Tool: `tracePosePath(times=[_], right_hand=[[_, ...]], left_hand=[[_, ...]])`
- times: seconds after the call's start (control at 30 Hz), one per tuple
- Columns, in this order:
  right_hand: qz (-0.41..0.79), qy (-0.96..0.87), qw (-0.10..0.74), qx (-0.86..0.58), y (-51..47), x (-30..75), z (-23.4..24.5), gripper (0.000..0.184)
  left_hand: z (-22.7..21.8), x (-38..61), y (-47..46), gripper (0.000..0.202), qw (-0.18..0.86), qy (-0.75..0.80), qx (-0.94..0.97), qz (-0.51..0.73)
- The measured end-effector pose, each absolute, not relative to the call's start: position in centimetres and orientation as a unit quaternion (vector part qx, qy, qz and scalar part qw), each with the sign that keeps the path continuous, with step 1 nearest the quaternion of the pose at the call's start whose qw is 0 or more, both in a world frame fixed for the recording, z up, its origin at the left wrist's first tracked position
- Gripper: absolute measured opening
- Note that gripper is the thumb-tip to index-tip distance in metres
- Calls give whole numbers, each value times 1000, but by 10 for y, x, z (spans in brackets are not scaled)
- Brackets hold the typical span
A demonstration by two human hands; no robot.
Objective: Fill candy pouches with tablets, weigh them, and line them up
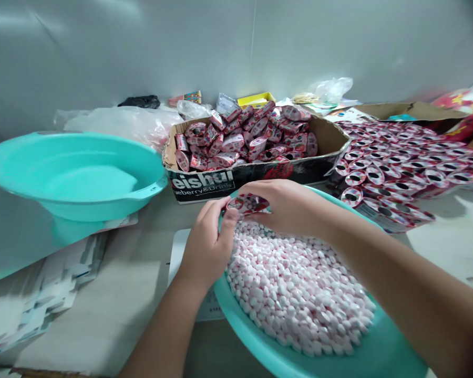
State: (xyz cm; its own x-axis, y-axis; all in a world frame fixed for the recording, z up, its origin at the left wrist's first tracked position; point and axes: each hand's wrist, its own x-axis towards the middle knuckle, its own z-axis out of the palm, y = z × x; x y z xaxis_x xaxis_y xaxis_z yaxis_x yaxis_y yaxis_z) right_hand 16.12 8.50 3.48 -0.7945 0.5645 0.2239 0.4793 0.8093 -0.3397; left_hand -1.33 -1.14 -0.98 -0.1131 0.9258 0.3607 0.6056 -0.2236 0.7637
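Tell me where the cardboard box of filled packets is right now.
Head view: the cardboard box stands mid-table, just behind the candy basin, with the other teal basin to its left and the heap of flat packets to its right.

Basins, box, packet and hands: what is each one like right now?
Near basin: heaped with candies.
Far basin: empty.
Box: open, full of packets.
Flat packets: piled loose at the right.
Packet: held over the candies.
Left hand: pinching the packet's end.
Right hand: gripping the packet.

glossy plastic basin (260,352) (matt cardboard box (331,139))
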Motion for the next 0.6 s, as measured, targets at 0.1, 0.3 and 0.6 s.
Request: tracePosePath(times=[0.1, 0.3, 0.6], right_hand=[[158, -937, 180, -255, 91, 169, 39, 27], [250, -922, 184, -231, 87, 171, 47, 32], [297, -869, 112, -380, 115, 200, 31, 71]], left_hand=[[-8, -14, -12, 54, 172, 569, 690, 412], [-5, -12, -13, 35, 171, 597, 659, 424], [-14, -9, -14, 40, 145, 660, 595, 435]])
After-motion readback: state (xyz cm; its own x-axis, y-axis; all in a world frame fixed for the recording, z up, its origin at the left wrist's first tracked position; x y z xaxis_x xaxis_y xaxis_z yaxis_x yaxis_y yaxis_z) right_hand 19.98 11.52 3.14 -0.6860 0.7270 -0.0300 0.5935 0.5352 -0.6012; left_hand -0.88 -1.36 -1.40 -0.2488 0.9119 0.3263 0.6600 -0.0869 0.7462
